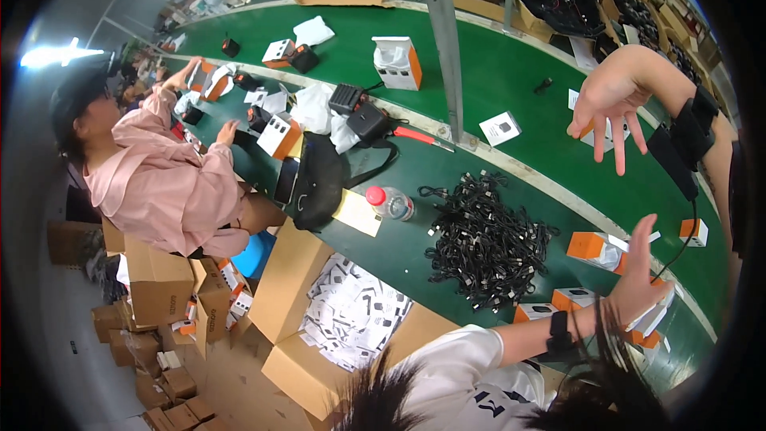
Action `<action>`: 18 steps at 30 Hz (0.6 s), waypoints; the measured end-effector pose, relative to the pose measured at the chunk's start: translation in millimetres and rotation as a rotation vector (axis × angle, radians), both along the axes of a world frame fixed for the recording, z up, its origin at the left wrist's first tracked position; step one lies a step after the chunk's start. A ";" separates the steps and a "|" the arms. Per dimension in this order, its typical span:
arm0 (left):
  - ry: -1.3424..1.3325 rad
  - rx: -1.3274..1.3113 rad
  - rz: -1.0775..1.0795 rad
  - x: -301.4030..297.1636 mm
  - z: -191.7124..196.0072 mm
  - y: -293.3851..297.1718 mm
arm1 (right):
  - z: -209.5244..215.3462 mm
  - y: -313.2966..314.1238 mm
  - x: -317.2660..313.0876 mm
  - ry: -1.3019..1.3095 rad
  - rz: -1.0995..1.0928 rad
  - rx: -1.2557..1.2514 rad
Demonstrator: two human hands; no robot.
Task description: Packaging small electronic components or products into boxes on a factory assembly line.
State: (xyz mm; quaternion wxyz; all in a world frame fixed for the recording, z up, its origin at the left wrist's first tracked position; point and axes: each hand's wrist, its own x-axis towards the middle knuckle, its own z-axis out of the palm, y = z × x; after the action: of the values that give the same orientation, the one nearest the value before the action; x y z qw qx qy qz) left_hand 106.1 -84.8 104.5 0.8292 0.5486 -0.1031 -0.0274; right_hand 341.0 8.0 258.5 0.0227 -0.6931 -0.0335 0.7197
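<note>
My left hand (637, 281) is raised over the near right of the green bench, thumb up and apart from the palm. It is close above several small white-and-orange boxes (574, 298) and holds nothing that I can see. Higher up, my right hand (613, 100) hangs over the green belt with fingers spread and pointing down. Behind its fingers lies a white-and-orange box (606, 137), partly hidden; I see no grip on it. Another white-and-orange box (590, 246), with a clear bag by it, lies left of my left hand. Both wrists carry black straps, the right one with a cable.
A heap of black cables (487, 243) covers the bench middle, beside a red-capped bottle (389, 201) and black bag (319, 183). A carton of printed leaflets (355, 311) stands below. A metal post (443, 48) rises from the bench. A co-worker in pink (159, 168) handles boxes at left.
</note>
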 end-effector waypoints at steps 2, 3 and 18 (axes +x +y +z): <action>-0.032 -0.062 -0.103 -4.5 13.1 -9.6 | 19.6 7.8 -4.8 0.007 -0.003 0.019; 0.042 -0.193 -0.333 -5.8 19.9 -11.3 | 21.8 11.3 -2.6 0.008 -0.011 0.050; -0.351 -0.569 -0.930 -133.9 -91.2 57.8 | -130.4 -137.6 89.5 -0.829 -0.329 0.155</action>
State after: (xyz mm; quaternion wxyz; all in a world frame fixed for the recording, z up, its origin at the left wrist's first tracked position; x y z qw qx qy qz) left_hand -27.8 -27.0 13.3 0.8155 0.1973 -0.4729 -0.2689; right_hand 430.5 -129.6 128.1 0.1734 -0.9150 0.0173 0.3637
